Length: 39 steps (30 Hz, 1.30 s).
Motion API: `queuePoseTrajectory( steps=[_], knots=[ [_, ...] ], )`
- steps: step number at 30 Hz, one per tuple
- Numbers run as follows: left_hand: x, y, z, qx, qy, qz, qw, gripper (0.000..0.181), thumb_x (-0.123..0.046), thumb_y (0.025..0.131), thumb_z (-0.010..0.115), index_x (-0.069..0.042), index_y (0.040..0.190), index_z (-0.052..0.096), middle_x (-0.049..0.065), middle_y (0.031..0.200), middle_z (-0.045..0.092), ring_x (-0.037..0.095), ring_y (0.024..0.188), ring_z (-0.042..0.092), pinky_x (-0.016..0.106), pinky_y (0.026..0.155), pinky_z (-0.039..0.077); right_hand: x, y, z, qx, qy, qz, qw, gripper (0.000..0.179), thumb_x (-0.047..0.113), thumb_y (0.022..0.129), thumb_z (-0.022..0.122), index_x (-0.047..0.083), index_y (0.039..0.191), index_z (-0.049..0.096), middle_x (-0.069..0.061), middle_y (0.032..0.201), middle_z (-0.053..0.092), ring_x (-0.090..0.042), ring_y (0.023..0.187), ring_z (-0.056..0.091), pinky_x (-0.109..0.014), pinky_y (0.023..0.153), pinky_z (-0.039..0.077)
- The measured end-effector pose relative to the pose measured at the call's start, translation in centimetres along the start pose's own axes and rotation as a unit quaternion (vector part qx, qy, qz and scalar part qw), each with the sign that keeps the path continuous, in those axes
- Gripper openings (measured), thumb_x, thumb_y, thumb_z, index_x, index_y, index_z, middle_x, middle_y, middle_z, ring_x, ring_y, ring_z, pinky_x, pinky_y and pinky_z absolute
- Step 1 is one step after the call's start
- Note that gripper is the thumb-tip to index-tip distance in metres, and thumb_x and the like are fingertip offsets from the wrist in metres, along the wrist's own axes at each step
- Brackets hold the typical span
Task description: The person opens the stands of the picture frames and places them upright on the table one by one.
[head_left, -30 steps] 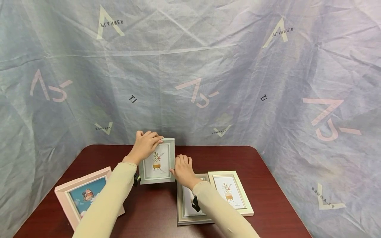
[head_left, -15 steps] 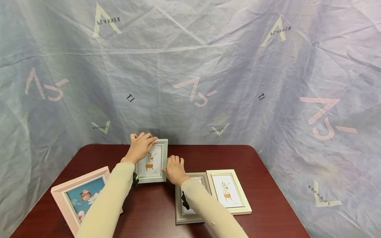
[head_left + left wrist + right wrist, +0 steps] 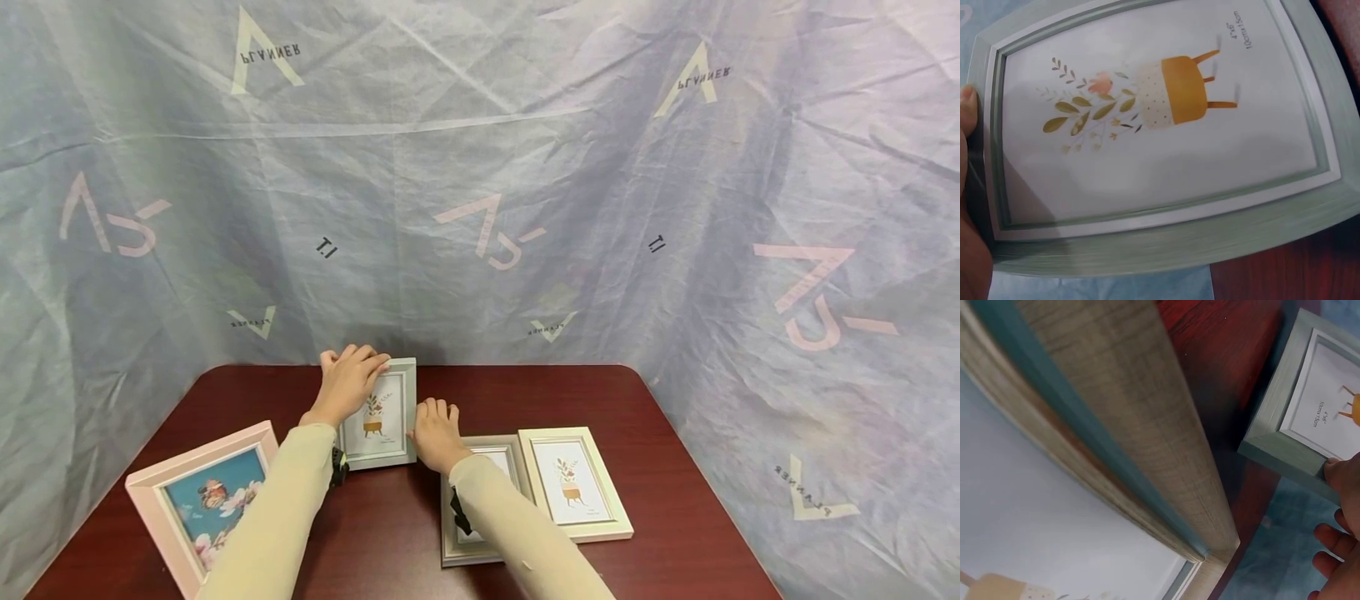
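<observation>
A pale green picture frame (image 3: 393, 417) stands upright towards the back of the table, its flower-pot print facing me. My left hand (image 3: 348, 385) grips it at the top left, with fingers over the top edge. On the frame's right side my right hand (image 3: 438, 435) holds the edge. The right wrist view shows that thumb (image 3: 1337, 472) on the green border, with the other fingers curled beyond it. Below my right forearm lies a beige wood-grain picture frame (image 3: 450, 533), partly covered by the sleeve. A cream picture frame (image 3: 573, 483) lies against its right side.
At the left a pink picture frame (image 3: 161, 500) with a blue flower picture stands tilted, partly behind my left sleeve. The dark red table (image 3: 690, 517) ends at a grey printed cloth (image 3: 480, 167) hanging behind and at both sides.
The pale green frame, held by both hands, has moved left and slightly down. The view has shifted a little; the other frames stay where they were on the table.
</observation>
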State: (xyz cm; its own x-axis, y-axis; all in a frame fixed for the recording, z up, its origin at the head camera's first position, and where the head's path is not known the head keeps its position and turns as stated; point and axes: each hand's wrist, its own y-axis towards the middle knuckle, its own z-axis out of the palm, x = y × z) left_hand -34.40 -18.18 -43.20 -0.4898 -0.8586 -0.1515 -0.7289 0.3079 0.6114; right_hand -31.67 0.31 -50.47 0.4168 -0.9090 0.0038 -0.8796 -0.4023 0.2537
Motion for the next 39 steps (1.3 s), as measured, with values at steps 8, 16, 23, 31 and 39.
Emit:
queuePoseTrajectory(
  steps=[8,16,23,31,39],
  knots=[
    [-0.3,-0.8,0.1,-0.031,0.010,0.002,0.9995,0.026,-0.025,0.098,0.062,-0.010,0.116,0.074,0.006,0.100,0.065,0.027,0.088,0.051,0.053,0.079,0.023,-0.1,-0.1,0.3,-0.008,-0.003,-0.002,1.0000,0.037,0.037,0.098,0.063,0.008,0.117,0.051,-0.006,0.116,0.049,-0.025,0.113,0.043,-0.047,0.098,0.030],
    [-0.4,-1.5,1.0,-0.095,0.017,0.019,0.9951,0.022,-0.022,0.094,0.067,-0.010,0.111,0.074,0.008,0.099,0.065,0.030,0.087,0.053,0.057,0.077,0.025,-0.1,-0.5,0.5,-0.024,-0.018,-0.010,0.9995,0.037,0.037,0.097,0.064,0.008,0.116,0.052,-0.005,0.115,0.049,-0.024,0.111,0.043,-0.045,0.095,0.030],
    [-0.4,-1.7,1.3,-0.118,0.010,0.022,0.9928,0.021,-0.020,0.095,0.067,-0.010,0.111,0.074,0.010,0.100,0.065,0.031,0.088,0.053,0.057,0.076,0.026,-0.2,-0.3,0.7,-0.028,-0.032,-0.011,0.9990,0.037,0.039,0.097,0.063,0.010,0.116,0.051,-0.004,0.115,0.050,-0.023,0.112,0.043,-0.045,0.096,0.031],
    [-0.3,-1.6,1.3,-0.122,0.009,0.019,0.9923,0.021,-0.018,0.094,0.068,-0.008,0.111,0.074,0.010,0.100,0.065,0.032,0.090,0.054,0.058,0.077,0.026,-0.3,-0.3,0.7,-0.044,-0.028,-0.019,0.9985,0.035,0.038,0.096,0.065,0.010,0.112,0.051,-0.004,0.113,0.049,-0.024,0.110,0.043,-0.045,0.095,0.032],
    [-0.6,-1.8,1.1,-0.114,0.008,0.006,0.9934,0.032,-0.023,0.093,0.069,-0.008,0.122,0.071,0.011,0.103,0.066,0.033,0.092,0.056,0.056,0.078,0.027,-0.8,-0.7,0.2,-0.036,-0.029,-0.028,0.9985,0.039,0.040,0.097,0.061,0.010,0.120,0.054,-0.003,0.115,0.051,-0.023,0.112,0.044,-0.045,0.096,0.032]
  ],
)
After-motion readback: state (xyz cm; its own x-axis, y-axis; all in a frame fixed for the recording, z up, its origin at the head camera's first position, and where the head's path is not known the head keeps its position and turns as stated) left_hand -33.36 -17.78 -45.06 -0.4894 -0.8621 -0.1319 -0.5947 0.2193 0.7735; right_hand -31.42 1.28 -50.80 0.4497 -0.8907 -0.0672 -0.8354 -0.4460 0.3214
